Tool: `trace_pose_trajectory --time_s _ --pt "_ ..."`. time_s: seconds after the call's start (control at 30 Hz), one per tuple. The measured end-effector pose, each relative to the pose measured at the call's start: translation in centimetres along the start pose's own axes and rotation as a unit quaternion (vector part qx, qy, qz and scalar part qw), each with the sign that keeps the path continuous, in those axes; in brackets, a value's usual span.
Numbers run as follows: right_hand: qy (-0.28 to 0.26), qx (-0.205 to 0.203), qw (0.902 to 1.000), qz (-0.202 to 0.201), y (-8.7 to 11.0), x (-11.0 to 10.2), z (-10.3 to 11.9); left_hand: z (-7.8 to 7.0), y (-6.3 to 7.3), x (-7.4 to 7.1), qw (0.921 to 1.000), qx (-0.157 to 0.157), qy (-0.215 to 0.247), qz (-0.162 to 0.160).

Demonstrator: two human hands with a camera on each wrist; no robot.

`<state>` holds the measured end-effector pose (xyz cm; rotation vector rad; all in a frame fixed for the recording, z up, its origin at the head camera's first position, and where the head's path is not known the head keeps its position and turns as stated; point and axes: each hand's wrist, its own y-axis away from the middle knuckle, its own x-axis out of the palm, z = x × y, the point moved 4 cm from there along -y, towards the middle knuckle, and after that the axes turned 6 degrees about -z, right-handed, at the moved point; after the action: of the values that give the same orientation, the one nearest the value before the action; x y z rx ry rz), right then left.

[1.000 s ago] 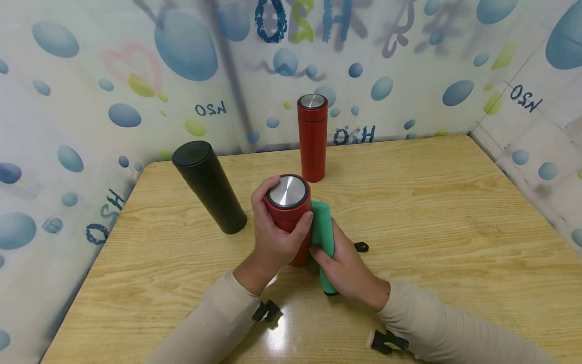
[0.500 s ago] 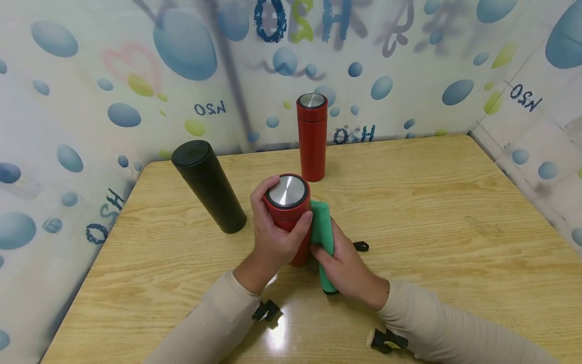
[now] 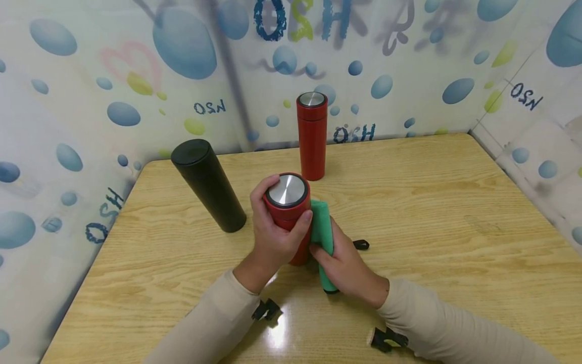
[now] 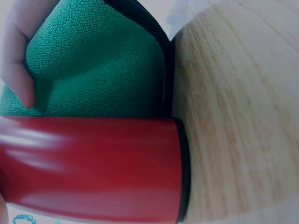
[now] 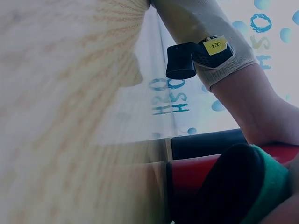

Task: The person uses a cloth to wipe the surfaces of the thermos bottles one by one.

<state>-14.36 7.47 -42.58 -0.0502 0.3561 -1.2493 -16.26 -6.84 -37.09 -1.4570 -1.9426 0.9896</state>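
My left hand grips the upper part of a red thermos bottle with a silver-topped lid, thumb and fingers wrapped round its sides. In the left wrist view, the black-rimmed base of that bottle meets the tabletop. My right hand holds a folded green cloth with dark edging against the bottle's right side. The thumb lies on the cloth's near face; the other fingers are mostly hidden behind it. The right wrist view shows the dark side of the cloth beside the red bottle.
A second red thermos stands upright at the back of the wooden table. To the left stands a black thermos. A small black loop shows just beyond my right hand. A patterned curtain hangs behind the table.
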Motion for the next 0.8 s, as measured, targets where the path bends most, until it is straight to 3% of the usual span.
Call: trace_pose_trajectory --time_s 0.37,0.8 --pt "0.018 0.007 0.9997 0.014 -0.6 0.0 -1.2 0.1 0.0 0.0 1.0 -0.002 0.004 -0.004" --pt "0.013 0.02 0.9997 0.01 -0.4 0.0 -1.0 0.1 0.0 0.0 1.0 0.002 -0.002 -0.004"
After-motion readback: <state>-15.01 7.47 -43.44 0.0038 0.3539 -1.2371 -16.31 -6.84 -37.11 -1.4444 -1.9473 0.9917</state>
